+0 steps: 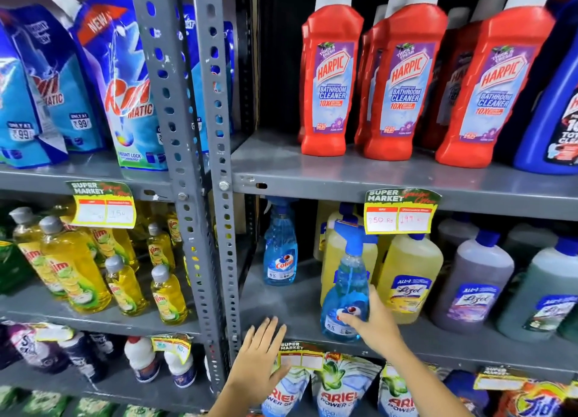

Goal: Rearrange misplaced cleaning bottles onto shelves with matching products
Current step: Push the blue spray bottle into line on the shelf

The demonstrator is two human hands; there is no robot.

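One right hand (372,322) grips spray bottle (345,294).

Lighting: bright, even, from overhead and front. Glare: sheen on upper shelf (344,169), pouches (119,81). Shadows: deep behind red bottles (403,84). Distortion: wide-angle bowing of uprights (200,166). Blur: soft corners, slight overall smear.

Right hand (373,321) fingers (347,318) wrap a blue spray bottle (345,294) on the grey metal shelf (294,304); yellow Lizol bottles (406,279) just behind, second spray bottle (280,254) behind-left.
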